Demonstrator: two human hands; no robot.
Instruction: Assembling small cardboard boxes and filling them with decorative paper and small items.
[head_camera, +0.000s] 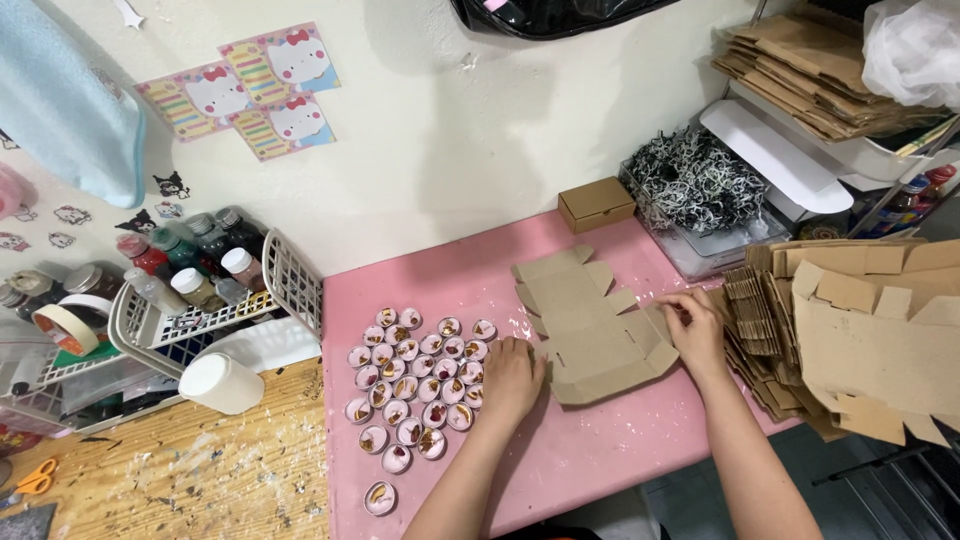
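A flat, unfolded brown cardboard box blank (590, 325) lies on the pink table (560, 450). My left hand (512, 378) presses on its left edge, fingers curled, right beside a cluster of several small round tealight candles (420, 380) with dried petals. My right hand (692, 325) pinches a side flap at the blank's right edge. A single candle (380, 497) sits apart near the table's front.
A folded small brown box (596, 203) stands at the back. A clear bin of black-and-white paper shred (695, 185), stacks of flat cardboard blanks (860, 330) at right, a white basket of bottles (200, 290) and a white jar (220, 382) at left.
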